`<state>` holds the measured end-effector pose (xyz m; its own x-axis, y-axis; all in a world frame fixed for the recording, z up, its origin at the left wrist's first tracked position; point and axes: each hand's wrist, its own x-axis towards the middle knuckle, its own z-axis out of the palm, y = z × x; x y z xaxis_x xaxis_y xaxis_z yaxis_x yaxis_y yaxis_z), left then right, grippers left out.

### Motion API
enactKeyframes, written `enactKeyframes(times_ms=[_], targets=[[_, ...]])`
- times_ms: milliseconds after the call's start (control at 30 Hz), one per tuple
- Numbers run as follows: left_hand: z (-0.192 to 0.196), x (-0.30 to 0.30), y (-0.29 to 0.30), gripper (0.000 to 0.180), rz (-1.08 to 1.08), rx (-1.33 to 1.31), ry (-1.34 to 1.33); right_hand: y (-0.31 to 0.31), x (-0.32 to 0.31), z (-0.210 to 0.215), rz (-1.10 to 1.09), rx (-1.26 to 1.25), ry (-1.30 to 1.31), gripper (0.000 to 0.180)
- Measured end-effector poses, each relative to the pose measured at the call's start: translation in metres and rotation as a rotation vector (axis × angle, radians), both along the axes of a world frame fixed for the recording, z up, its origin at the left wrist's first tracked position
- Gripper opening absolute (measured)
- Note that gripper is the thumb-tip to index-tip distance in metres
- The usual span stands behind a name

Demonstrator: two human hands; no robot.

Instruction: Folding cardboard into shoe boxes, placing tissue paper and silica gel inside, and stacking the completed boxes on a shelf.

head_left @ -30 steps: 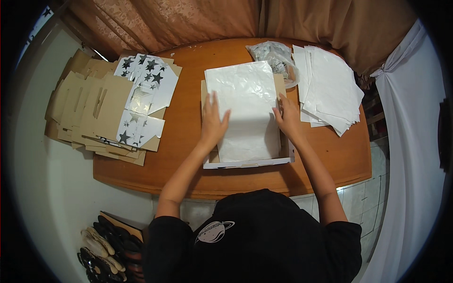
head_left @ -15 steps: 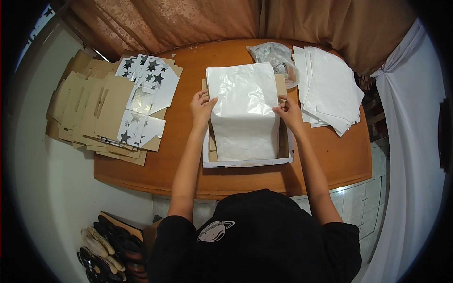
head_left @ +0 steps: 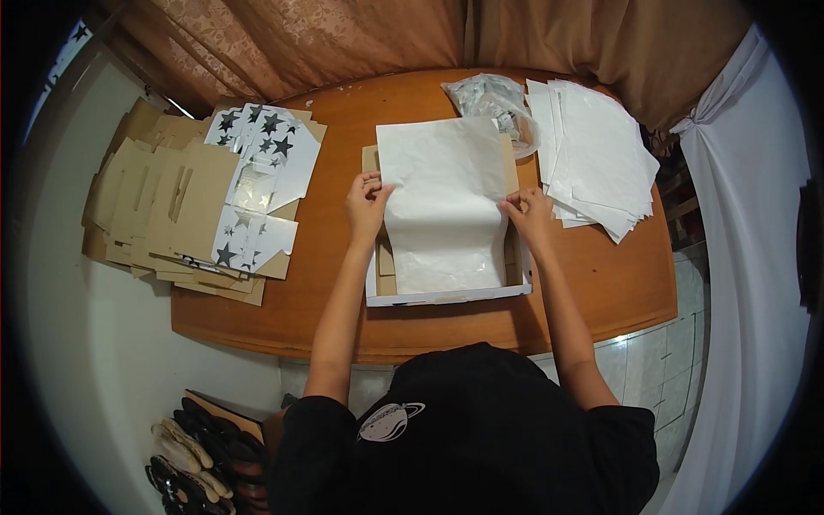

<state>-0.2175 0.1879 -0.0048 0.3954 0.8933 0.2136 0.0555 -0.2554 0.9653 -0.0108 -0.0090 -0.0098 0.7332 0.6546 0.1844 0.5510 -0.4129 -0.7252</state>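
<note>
A white sheet of glossy paper (head_left: 445,206) lies over an unfolded cardboard box (head_left: 446,299), its near part down inside the box and its far part over the raised lid. My left hand (head_left: 367,206) pinches the sheet's left edge between thumb and fingers. At the right edge, my right hand (head_left: 527,213) pinches the same sheet at about the same height. The box has a white outside and a brown inside; the paper hides most of its floor and lid.
Flat brown cardboard boxes (head_left: 163,189), some with white star-printed faces, are stacked at the left of the wooden table (head_left: 343,112). White paper sheets (head_left: 596,159) are piled at the right. A clear plastic bag (head_left: 491,96) stands behind the box. Shoes (head_left: 184,455) lie on the floor lower left.
The sheet's far part has tilted and its bright shine has faded. My right hand has shifted slightly downward on the edge. Both hands keep hold of the paper.
</note>
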Motion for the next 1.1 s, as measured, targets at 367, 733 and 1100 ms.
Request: enactKeyframes(times_ms=[367, 733, 1100], targets=[[-0.006, -0.007, -0.008, 0.033, 0.101, 0.165, 0.147, 0.004, -0.013, 0.002, -0.068, -0.043, -0.079, 0.027], [-0.011, 0.016, -0.059, 0.034, -0.963, 1.124, 0.387, 0.022, -0.026, 0.02, 0.494, 0.175, -0.479, 0.042], [-0.073, 0.022, -0.039, 0.078, -1.146, 1.514, 0.782, 0.035, -0.016, -0.007, 0.688, -0.189, -0.652, 0.052]])
